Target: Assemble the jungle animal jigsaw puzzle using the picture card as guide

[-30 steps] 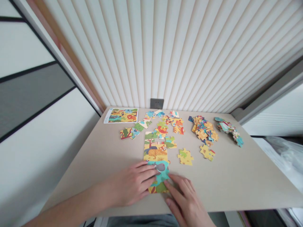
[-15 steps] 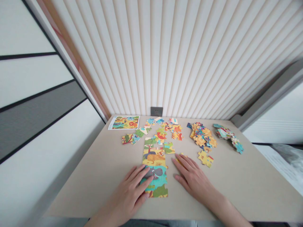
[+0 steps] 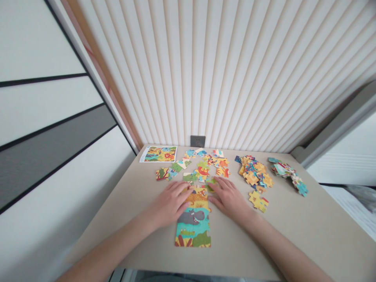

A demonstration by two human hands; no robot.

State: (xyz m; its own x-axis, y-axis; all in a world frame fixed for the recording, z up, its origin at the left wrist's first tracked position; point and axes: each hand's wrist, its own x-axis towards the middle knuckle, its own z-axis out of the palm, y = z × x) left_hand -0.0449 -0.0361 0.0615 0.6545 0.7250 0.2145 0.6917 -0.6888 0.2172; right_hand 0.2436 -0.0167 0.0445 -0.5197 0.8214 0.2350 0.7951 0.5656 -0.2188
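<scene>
A partly joined jigsaw puzzle [image 3: 194, 223] lies flat on the table, showing a grey hippo, a spotted cat and a green crocodile. My left hand [image 3: 173, 201] rests along its upper left side, fingers stretched over the spotted-cat part and hiding some of it. On the other side, my right hand [image 3: 230, 197] lies with its fingers spread, fingertips on a green puzzle piece [image 3: 210, 185] at the upper right edge. Whatever lies under the right palm is hidden. Just above the fingers are loose pieces, among them a red and green puzzle piece [image 3: 202, 171].
A printed picture sheet [image 3: 158, 154] lies at the table's back left. To the right are a pile of yellow and blue pieces [image 3: 254, 172], a second pile [image 3: 283, 168] and a yellow piece [image 3: 258, 201]. A wall socket [image 3: 197, 141] sits behind the table [image 3: 141, 235].
Both hands have moved away from me: the left from the hippo up to the spotted cat, the right up to the green piece. The view has shifted slightly.
</scene>
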